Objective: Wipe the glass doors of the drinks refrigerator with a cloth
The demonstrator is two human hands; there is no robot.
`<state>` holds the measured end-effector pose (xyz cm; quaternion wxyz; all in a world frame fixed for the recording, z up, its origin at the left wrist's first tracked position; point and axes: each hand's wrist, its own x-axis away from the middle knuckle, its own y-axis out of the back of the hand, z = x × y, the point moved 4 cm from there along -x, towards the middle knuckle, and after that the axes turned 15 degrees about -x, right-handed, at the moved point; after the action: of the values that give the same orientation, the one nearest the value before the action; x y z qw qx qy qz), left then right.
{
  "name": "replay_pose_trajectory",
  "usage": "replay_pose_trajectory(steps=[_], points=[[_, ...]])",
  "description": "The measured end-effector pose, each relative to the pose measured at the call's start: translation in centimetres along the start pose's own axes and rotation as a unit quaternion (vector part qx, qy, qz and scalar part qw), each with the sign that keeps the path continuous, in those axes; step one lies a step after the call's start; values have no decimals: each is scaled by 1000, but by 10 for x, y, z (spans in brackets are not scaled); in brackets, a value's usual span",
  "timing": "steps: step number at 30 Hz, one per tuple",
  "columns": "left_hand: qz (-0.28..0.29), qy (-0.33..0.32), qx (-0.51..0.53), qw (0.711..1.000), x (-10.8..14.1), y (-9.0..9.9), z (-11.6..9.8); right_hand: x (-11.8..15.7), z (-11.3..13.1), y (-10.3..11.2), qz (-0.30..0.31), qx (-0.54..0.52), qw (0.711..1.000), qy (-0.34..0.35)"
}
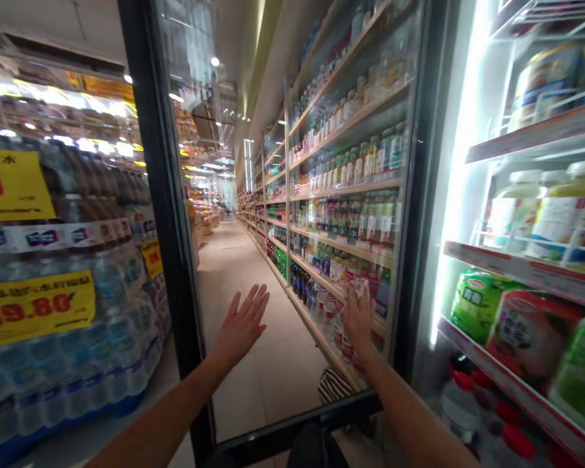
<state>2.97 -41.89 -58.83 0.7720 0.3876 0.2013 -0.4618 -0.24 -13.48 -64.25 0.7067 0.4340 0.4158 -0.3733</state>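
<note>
A framed glass door stands in front of me, with a dark frame and a clear pane through which an aisle shows. My left hand is spread in front of the lower middle of the glass, palm away from me, holding nothing. To its right, my right hand is raised near the pane, with something pale and crumpled at its fingers, perhaps a cloth or tissue. Whether the left hand touches the glass cannot be told.
At the right is a lit cooler shelf with bottles and green and red packs. Stacked bottled water with yellow price signs fills the left. Bottle shelves line the aisle seen in the glass.
</note>
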Motion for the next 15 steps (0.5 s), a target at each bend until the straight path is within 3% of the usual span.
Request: replay_pose_trajectory(steps=[2, 4, 8, 10, 13, 15], points=[[4, 4, 2, 1000, 0, 0, -1, -6, 2, 3, -9, 1, 1000, -10], [3, 5, 0, 1000, 0, 0, -2, -6, 25, -2, -8, -11, 999, 29], [-8, 1, -6, 1000, 2, 1, 0, 7, 90, -22, 38, -64, 980, 187], [-15, -6, -4, 1000, 2, 1, 2, 10, 110, -27, 70, -85, 962, 250], [-22, -11, -2, 1000, -1, 4, 7, -2, 107, -22, 64, -87, 957, 270], [-22, -3, 1, 1000, -7, 8, 12, -21, 88, -13, 24, -78, 972, 219]])
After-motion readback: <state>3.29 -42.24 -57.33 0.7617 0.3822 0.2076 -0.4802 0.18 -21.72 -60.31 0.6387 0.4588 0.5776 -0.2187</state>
